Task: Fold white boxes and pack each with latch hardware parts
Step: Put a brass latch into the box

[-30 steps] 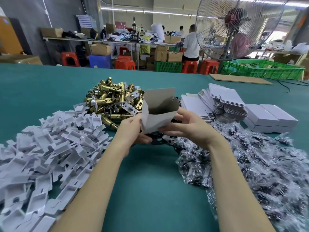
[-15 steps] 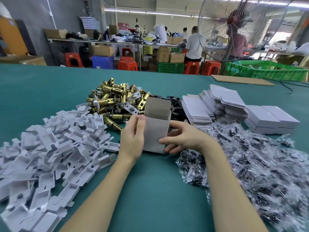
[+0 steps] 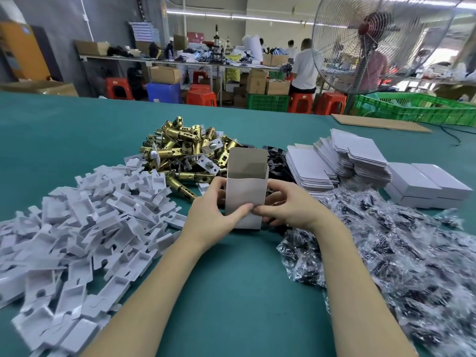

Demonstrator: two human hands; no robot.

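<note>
While upright, white box (image 3: 246, 194) sits gripped by both hands.

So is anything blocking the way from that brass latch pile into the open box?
Nothing visible does. The white box stands upright with its top open, held by both hands, and the brass latches lie just behind-left of it.

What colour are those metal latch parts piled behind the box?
Mostly brass-gold, with a few silver plates; the latch parts show clearly in the head view, beyond the white box.

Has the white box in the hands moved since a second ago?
Yes. The white box was held tilted above the table; it now stands upright on the green table, lower, just in front of the brass latch pile.
</note>
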